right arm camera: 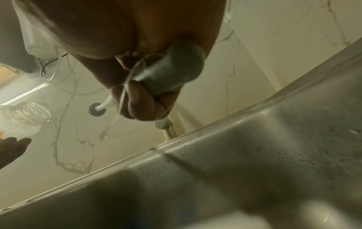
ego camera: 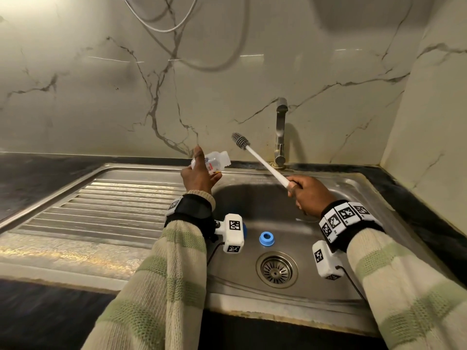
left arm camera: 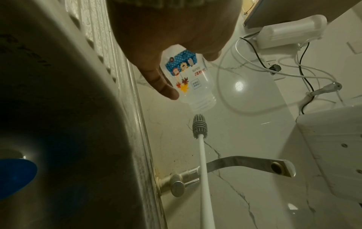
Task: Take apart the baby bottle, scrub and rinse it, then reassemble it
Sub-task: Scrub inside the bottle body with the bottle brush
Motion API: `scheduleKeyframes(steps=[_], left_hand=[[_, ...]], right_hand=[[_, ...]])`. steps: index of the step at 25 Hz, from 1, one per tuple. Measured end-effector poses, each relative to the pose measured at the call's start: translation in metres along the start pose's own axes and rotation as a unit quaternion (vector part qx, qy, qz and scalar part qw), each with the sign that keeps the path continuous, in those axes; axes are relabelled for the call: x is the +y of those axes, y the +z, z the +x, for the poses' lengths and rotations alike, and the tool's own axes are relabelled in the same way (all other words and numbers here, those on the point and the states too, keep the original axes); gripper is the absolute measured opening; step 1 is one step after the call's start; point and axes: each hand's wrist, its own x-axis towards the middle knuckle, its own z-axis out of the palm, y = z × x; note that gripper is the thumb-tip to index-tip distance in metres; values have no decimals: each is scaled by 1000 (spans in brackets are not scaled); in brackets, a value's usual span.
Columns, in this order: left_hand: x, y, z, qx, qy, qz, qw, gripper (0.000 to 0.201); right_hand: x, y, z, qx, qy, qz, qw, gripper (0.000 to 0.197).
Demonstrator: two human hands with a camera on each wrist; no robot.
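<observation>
My left hand point(ego camera: 199, 173) holds the clear baby bottle point(ego camera: 214, 161) sideways above the sink's back left corner, its open threaded neck pointing right. The bottle point(left arm camera: 188, 80) carries a blue cartoon print, and its neck point(right arm camera: 29, 113) shows at the left of the right wrist view. My right hand point(ego camera: 307, 193) grips the white handle of a bottle brush point(ego camera: 262, 161). The grey bristle head point(ego camera: 240, 140) is a short way from the bottle's mouth and outside it, as the brush head point(left arm camera: 199, 124) also shows. A blue collar ring point(ego camera: 267, 239) lies in the sink basin.
The steel sink point(ego camera: 353, 294) has a round drain point(ego camera: 276, 269) near the front and a ribbed draining board point(ego camera: 101, 203) on the left. A metal tap point(ego camera: 281, 132) stands behind the basin against the marble wall. Cables hang on the wall above.
</observation>
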Motion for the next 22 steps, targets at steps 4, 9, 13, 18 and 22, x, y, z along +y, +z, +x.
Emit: scheduleKeyframes(steps=[4, 9, 13, 18, 22], left_hand=[[4, -7, 4, 0, -2, -18, 1000, 65], [22, -16, 11, 28, -13, -42, 999, 44], [27, -23, 18, 65, -10, -44, 997, 50], [27, -26, 24, 63, 11, -29, 998, 56], [27, -24, 19, 16, 28, 44, 998, 61]], right_hand=[[-2, -9, -2, 32, -52, -50, 997, 14], [5, -13, -8, -40, -26, -34, 998, 22], [7, -14, -8, -47, -29, -30, 998, 25], [9, -11, -6, -58, -37, -39, 997, 26], [3, -7, -7, -53, -43, -73, 995, 30]])
